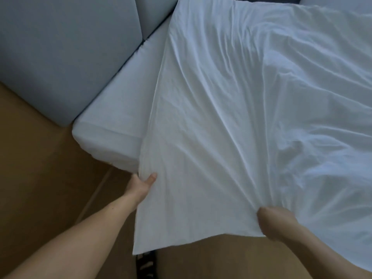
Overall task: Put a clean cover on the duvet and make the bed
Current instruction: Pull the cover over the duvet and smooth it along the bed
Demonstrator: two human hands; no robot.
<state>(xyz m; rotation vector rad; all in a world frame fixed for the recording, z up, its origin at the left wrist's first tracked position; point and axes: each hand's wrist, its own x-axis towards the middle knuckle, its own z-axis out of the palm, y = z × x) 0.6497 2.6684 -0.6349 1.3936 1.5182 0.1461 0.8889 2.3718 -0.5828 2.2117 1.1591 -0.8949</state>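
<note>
Left hand point(144, 183) has its fingers pinched round the side edge of the duvet cover point(221, 117), right hand point(270, 220) fisted into the hem, and the cloth stretching away from the fingers across the bed point(112, 109) looks soft, light and floppy, so corners seem the best grip.

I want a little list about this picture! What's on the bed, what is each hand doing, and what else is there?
bed: mattress in a pale sheet, near corner uncovered
on top: white cover, wrinkled, hanging off the near edge
left hand: grips the cover's left edge, thumb on top
right hand: grips bunched cover near its bottom edge
beside the bed: grey padded panels
floor: brown
</note>
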